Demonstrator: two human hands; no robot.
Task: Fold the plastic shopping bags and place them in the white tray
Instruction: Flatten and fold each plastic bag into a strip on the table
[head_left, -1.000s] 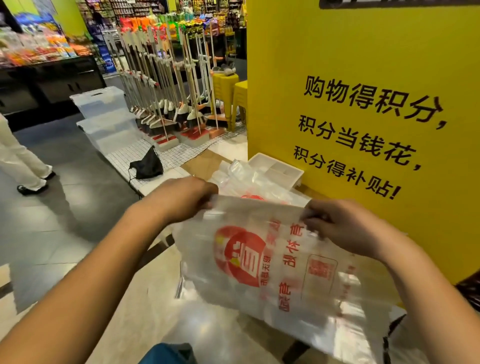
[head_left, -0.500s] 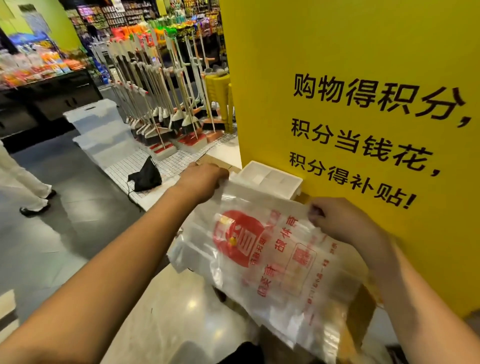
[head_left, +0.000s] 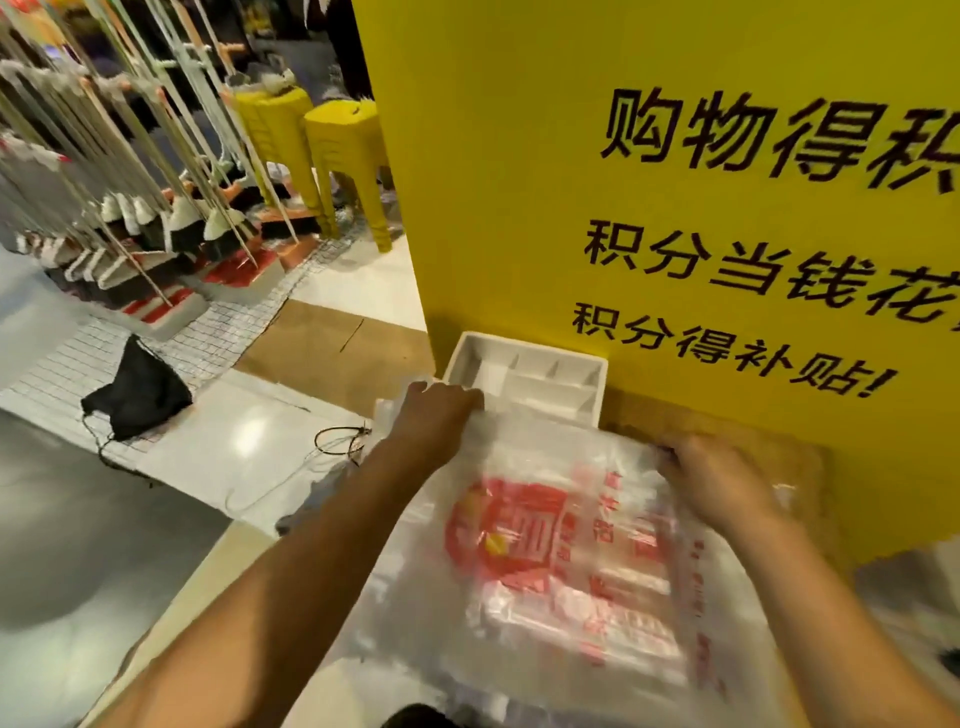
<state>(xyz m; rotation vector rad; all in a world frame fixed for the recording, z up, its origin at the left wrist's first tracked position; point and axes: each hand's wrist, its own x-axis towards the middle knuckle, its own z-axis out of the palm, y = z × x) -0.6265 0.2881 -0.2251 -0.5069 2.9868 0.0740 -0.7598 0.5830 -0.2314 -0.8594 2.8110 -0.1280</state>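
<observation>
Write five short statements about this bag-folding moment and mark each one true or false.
1. The left hand and the right hand both grip the plastic bag at its upper edge. True.
2. The bag's print is blue. False: it is red.
3. The white tray sits at the foot of the yellow board. True.
4. The bag lies folded inside the tray. False: it is spread out, unfolded, in front of the tray.
5. A black pouch lies off to the left, apart from both hands. True.
</observation>
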